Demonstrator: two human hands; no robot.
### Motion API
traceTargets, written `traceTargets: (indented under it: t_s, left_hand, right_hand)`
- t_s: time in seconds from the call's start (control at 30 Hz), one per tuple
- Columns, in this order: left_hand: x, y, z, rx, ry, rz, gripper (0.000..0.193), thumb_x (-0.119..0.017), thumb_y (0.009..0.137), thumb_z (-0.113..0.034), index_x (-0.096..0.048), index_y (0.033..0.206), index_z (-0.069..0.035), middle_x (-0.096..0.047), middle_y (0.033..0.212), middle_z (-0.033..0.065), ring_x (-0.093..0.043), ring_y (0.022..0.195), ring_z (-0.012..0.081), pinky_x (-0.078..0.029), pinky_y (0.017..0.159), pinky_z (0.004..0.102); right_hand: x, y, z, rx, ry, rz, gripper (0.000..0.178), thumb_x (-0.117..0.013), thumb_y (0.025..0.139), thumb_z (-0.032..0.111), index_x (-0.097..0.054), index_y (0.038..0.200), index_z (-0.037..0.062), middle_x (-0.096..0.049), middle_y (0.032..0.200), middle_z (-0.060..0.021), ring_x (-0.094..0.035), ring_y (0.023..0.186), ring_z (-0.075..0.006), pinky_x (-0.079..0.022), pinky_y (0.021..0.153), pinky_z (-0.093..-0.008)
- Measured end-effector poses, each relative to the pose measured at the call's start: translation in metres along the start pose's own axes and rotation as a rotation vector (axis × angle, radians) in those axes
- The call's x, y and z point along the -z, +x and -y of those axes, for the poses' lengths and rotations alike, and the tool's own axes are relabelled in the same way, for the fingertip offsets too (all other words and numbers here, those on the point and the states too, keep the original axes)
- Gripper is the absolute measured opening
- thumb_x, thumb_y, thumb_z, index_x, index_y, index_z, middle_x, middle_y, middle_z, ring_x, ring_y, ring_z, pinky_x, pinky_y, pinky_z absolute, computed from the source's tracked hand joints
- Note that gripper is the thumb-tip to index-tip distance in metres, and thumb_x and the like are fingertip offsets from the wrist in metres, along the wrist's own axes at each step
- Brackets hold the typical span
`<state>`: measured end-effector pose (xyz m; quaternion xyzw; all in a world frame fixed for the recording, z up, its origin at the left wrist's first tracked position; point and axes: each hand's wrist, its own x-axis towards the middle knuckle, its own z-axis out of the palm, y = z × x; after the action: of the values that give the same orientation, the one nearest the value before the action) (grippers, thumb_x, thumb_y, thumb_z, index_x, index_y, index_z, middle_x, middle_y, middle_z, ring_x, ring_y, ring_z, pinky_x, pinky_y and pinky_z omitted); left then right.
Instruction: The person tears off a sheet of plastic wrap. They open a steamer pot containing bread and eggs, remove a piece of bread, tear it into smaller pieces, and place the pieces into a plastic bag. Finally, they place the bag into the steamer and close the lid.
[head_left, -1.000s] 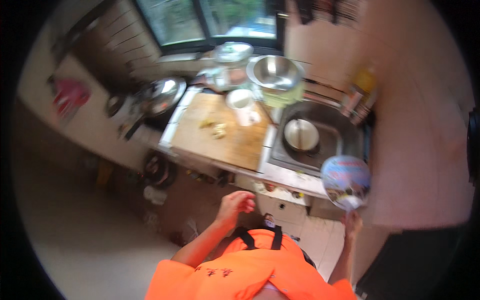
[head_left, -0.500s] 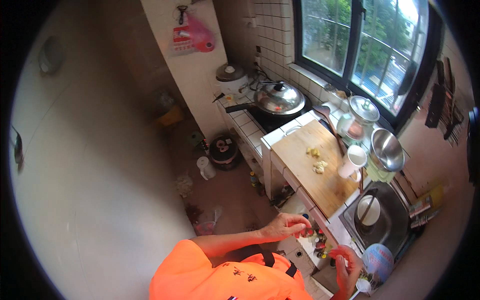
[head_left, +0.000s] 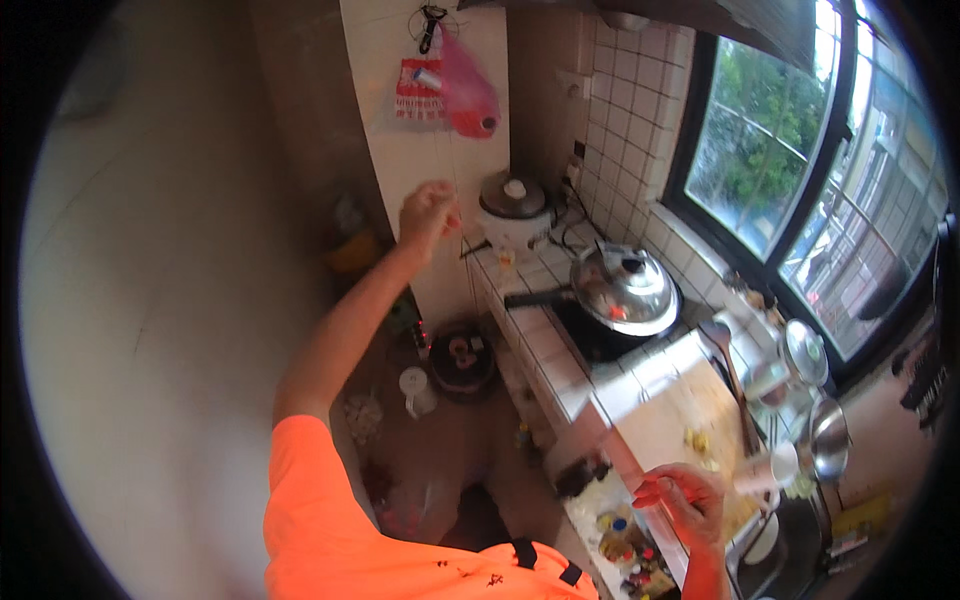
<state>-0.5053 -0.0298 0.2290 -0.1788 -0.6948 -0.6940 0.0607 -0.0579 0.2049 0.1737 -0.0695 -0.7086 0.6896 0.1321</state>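
Observation:
My left hand [head_left: 430,218] is raised at the end of an outstretched arm, in front of the white pillar and left of a lidded white pot [head_left: 517,228]. Its fingers look curled but are smeared by motion. Below a pink plastic bag [head_left: 468,95] hanging on the pillar, the hand is apart from it. My right hand [head_left: 690,500] hovers by the near edge of a wooden cutting board [head_left: 650,425], fingers bent in against the thumb; what they hold, if anything, cannot be made out. Small pale-yellow pieces [head_left: 697,440] lie on the board, close to a white mug [head_left: 768,470].
A wok with a shiny domed lid [head_left: 612,295] sits on the cooktop. Beside the board lies a wooden spatula [head_left: 730,360]; a steel bowl [head_left: 830,440] and sink [head_left: 805,530] are at the right. On the floor stand a dark round cooker [head_left: 463,365] and a white jug [head_left: 415,390].
My left hand has swung from near the counter's front edge up and forward to the pillar. My right hand has shifted slightly, staying bent. The view has turned, moving the counter lower and rightward.

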Motion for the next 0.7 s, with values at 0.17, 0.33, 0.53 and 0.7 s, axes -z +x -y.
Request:
traceTargets:
  t_s: [0.17, 0.33, 0.53, 0.7]
  left_hand:
    - [0.032, 0.210, 0.014, -0.124, 0.082, -0.292, 0.037, -0.066, 0.081, -0.024, -0.055, 0.113, -0.010, -0.063, 0.081, 0.0070, -0.064, 0.071, 0.0193, -0.052, 0.059, 0.0329]
    - [0.087, 0.381, 0.076, -0.365, 0.361, -0.434, 0.063, -0.074, 0.072, -0.037, -0.050, 0.120, -0.005, -0.066, 0.096, 0.0158, -0.063, 0.090, 0.0341, -0.049, 0.080, 0.0400]
    - [0.061, 0.439, 0.066, -0.460, 0.476, -0.414, 0.073, -0.071, 0.071, -0.050, -0.049, 0.121, -0.002, -0.064, 0.101, 0.0178, -0.062, 0.095, 0.0333, -0.048, 0.082, 0.0394]
    - [0.057, 0.452, 0.051, -0.404, 0.539, -0.331, 0.060, -0.074, 0.067, -0.048, -0.059, 0.099, 0.000, -0.065, 0.094, 0.0186, -0.063, 0.091, 0.0317, -0.048, 0.079, 0.0399]
  right_hand:
    - [-0.066, 0.144, -0.017, -0.008, -0.152, 0.137, 0.014, -0.050, 0.089, -0.003, -0.060, 0.096, -0.0085, -0.067, 0.079, -0.0130, -0.067, 0.075, -0.0172, -0.055, 0.070, -0.0294]
    - [-0.108, 0.216, -0.013, -0.112, -0.211, 0.180, 0.015, -0.053, 0.091, 0.003, -0.062, 0.093, -0.0081, -0.067, 0.081, -0.0146, -0.067, 0.076, -0.0213, -0.056, 0.068, -0.0311]
    - [-0.125, 0.225, -0.015, -0.312, -0.042, -0.112, 0.022, -0.055, 0.092, 0.012, -0.062, 0.096, -0.0085, -0.067, 0.084, -0.0151, -0.067, 0.077, -0.0228, -0.056, 0.071, -0.0309]
    - [-0.130, 0.232, -0.013, -0.330, -0.044, -0.101, 0.022, -0.055, 0.092, 0.011, -0.062, 0.096, -0.0095, -0.067, 0.082, -0.0151, -0.068, 0.074, -0.0221, -0.055, 0.070, -0.0298]
